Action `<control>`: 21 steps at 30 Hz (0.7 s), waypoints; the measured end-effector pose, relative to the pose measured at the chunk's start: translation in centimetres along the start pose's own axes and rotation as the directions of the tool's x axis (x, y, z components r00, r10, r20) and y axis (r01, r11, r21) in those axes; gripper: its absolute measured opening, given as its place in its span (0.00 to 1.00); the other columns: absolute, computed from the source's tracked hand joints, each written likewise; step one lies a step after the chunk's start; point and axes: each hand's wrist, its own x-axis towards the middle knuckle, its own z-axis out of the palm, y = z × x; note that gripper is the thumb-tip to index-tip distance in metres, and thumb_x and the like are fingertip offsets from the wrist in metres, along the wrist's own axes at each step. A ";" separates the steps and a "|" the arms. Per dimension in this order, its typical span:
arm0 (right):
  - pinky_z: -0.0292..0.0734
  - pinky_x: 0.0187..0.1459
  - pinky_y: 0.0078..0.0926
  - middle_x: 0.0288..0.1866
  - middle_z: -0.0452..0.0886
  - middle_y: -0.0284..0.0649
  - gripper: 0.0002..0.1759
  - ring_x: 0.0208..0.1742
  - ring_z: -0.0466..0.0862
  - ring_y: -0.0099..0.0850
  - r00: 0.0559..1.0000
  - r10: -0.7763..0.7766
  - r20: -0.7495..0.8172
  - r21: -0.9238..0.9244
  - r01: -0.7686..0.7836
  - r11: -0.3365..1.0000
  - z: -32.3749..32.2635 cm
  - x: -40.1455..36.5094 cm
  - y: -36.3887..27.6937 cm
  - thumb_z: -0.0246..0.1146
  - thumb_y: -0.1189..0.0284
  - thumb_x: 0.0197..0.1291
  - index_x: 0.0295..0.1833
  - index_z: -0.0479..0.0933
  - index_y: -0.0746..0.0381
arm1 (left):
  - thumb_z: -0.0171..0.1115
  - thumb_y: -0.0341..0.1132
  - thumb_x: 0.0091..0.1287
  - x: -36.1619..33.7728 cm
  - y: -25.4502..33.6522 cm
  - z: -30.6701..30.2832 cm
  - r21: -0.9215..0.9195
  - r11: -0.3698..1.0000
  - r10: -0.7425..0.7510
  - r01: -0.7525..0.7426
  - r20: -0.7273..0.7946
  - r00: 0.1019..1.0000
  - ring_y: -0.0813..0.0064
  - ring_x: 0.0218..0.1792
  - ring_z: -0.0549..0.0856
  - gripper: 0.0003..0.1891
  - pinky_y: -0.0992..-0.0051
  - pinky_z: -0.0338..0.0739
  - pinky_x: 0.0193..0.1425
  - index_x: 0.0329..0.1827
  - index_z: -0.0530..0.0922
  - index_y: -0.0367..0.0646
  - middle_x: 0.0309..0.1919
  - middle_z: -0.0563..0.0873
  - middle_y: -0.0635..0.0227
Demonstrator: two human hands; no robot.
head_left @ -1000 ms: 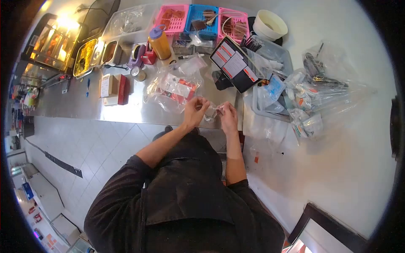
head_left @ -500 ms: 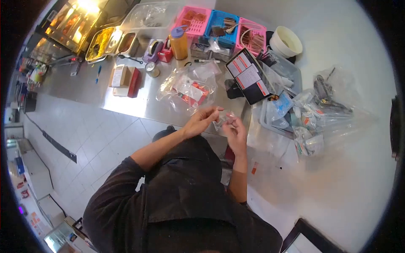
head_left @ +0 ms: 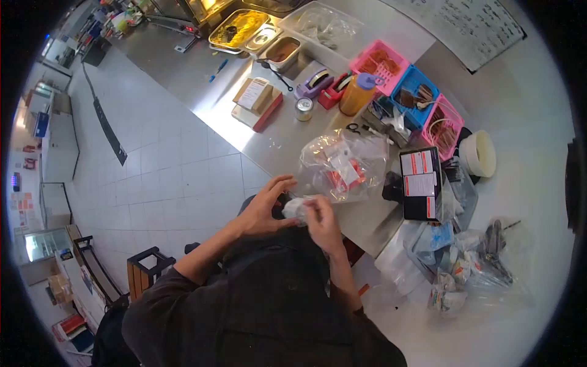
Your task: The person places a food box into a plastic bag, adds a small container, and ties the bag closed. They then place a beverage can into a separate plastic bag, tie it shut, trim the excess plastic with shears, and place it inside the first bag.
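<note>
A small crumpled whitish plastic bag (head_left: pixel 294 208) is between my hands, just off the table's near edge. My right hand (head_left: pixel 324 225) pinches its right side with fingers closed. On its other side, my left hand (head_left: pixel 264 210) curves in a C shape, fingers and thumb apart around the bag, the thumb low beside it. Just beyond my hands on the steel table lies a large clear plastic bag (head_left: pixel 315 156) with a red and white packet (head_left: pixel 347 174) inside.
Behind are a can (head_left: pixel 304 109), boxes (head_left: pixel 257 101), tape dispensers (head_left: pixel 313 84), an orange bottle (head_left: pixel 356 98) and scissors (head_left: pixel 353 128). Pink and blue baskets (head_left: pixel 417 96) line the back. To the right stand a labelled black tablet-like panel (head_left: pixel 420 185) and a bin of plastic wrappings (head_left: pixel 428 244).
The view has swung left, so the table items sit further right. My left hand has spread its fingers, and the small bag looks more bunched up, in my right hand's pinch.
</note>
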 end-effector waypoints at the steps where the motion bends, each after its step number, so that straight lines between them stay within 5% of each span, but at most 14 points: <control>1: 0.77 0.53 0.45 0.44 0.81 0.51 0.10 0.50 0.80 0.49 0.993 -0.069 0.096 -0.098 0.079 0.992 1.0 1.7 -1.7 0.62 0.75 0.67 0.52 0.78 0.68 | 0.76 0.27 0.58 0.4 -0.8 -0.8 0.010 0.996 0.091 -0.091 -0.055 0.994 0.61 0.50 0.89 0.36 0.66 0.84 0.55 0.71 0.72 0.42 0.47 0.89 0.56; 3: 0.77 0.54 0.46 0.45 0.82 0.52 0.11 0.52 0.81 0.50 0.946 -0.156 0.283 -0.271 0.235 0.933 2.8 4.7 -4.6 0.62 0.76 0.66 0.52 0.77 0.67 | 0.77 0.26 0.58 1.6 -2.9 -2.9 -0.106 0.991 0.086 -0.084 0.011 0.996 0.63 0.48 0.89 0.34 0.68 0.85 0.55 0.69 0.75 0.40 0.49 0.89 0.57; 6: 0.78 0.53 0.47 0.45 0.82 0.52 0.12 0.53 0.80 0.51 0.921 -0.209 0.328 -0.346 0.323 0.881 4.0 8.7 -7.2 0.63 0.76 0.65 0.52 0.75 0.66 | 0.71 0.21 0.61 3.0 -5.0 -5.9 0.003 0.999 0.049 -0.049 -0.028 0.998 0.65 0.39 0.88 0.18 0.69 0.83 0.46 0.55 0.82 0.36 0.41 0.88 0.58; 13: 0.77 0.55 0.48 0.43 0.80 0.52 0.08 0.51 0.78 0.52 0.946 -0.226 0.234 -0.543 0.320 0.777 6.6 17.3 -3.9 0.64 0.74 0.66 0.47 0.75 0.65 | 0.68 0.22 0.64 10.0 -10.1 -9.4 0.094 0.978 0.198 -0.185 -0.148 0.969 0.63 0.29 0.80 0.07 0.68 0.76 0.35 0.44 0.82 0.34 0.31 0.82 0.58; 17: 0.76 0.56 0.49 0.42 0.83 0.53 0.08 0.54 0.78 0.52 0.973 -0.196 0.120 -0.581 0.230 0.781 7.5 20.6 -0.7 0.62 0.72 0.68 0.44 0.76 0.66 | 0.66 0.22 0.66 14.2 -13.8 -7.8 0.142 0.975 0.193 -0.170 -0.162 0.968 0.60 0.32 0.83 0.06 0.67 0.77 0.36 0.44 0.82 0.33 0.35 0.83 0.56; 21: 0.76 0.59 0.46 0.45 0.84 0.54 0.08 0.60 0.79 0.50 0.954 -0.297 0.047 -0.544 0.274 0.793 5.6 20.3 -4.3 0.63 0.75 0.65 0.47 0.80 0.67 | 0.68 0.24 0.64 16.2 -14.4 -8.1 0.208 0.967 0.165 -0.145 -0.080 0.983 0.52 0.44 0.82 0.10 0.59 0.78 0.48 0.46 0.80 0.34 0.42 0.81 0.52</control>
